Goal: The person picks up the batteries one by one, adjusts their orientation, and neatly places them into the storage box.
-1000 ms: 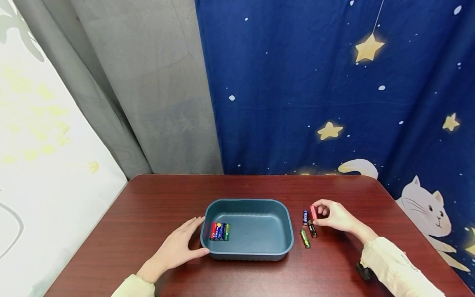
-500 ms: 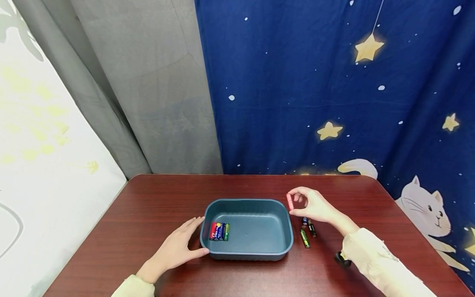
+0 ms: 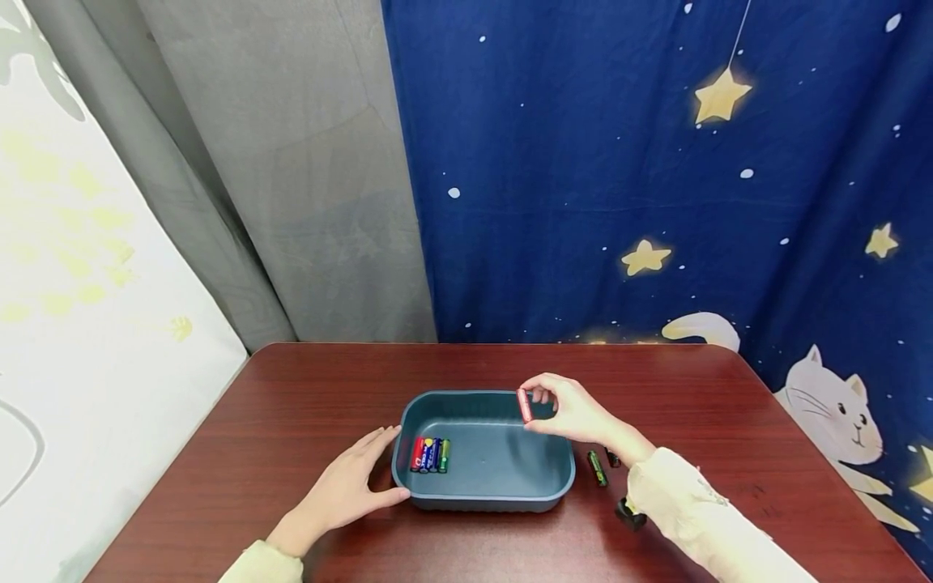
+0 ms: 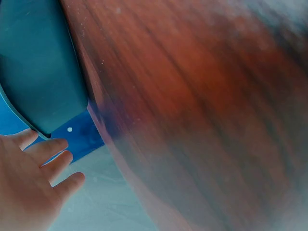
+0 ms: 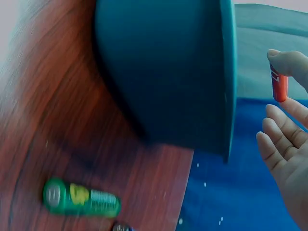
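Note:
A blue-grey plastic bin (image 3: 503, 486) stands on the table, with several batteries (image 3: 430, 455) lined up side by side at its left end: red, blue and green. Over the bin's right part my right hand (image 3: 572, 409) pinches a red battery (image 3: 524, 406) by its ends between thumb and index finger; the right wrist view shows this red battery (image 5: 278, 84) too. My left hand (image 3: 350, 482) rests with extended fingers against the bin's left rim. In the left wrist view the left hand's fingertips touch the bin's rim (image 4: 29, 126).
Right of the bin lie a green battery (image 3: 597, 469) and a black battery (image 3: 612, 458), the latter partly hidden by my right forearm. The brown table (image 3: 328, 389) ends at curtains (image 3: 583, 202) behind it.
My right hand has carried the red battery left, from beside the loose batteries to above the bin. My left hand and the batteries inside the bin have stayed in place.

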Motion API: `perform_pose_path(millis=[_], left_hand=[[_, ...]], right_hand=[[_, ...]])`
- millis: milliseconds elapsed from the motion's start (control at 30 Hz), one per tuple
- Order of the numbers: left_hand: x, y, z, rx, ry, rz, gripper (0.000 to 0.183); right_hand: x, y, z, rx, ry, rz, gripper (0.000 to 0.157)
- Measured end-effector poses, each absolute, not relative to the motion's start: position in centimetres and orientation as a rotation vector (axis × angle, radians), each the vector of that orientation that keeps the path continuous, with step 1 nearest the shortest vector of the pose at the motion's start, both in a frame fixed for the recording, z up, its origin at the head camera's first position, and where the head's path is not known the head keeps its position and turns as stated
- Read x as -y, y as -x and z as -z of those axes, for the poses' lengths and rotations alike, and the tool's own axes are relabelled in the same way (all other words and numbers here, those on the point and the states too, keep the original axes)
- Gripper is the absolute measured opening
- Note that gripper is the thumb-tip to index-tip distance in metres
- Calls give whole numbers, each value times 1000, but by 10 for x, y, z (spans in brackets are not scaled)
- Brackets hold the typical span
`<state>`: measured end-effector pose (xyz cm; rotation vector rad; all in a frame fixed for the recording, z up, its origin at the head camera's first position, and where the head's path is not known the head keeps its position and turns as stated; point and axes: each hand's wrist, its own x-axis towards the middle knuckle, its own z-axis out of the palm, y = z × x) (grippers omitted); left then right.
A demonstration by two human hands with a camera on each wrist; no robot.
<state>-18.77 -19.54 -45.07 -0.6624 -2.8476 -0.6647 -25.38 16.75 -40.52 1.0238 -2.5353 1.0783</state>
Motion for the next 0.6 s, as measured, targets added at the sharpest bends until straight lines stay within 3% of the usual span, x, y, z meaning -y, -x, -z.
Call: perform_pose_path(millis=[600], left_hand=[[196, 187, 450, 2833, 660, 673, 85]], right_hand=[[-109, 252, 425, 2713, -1187, -933, 45]])
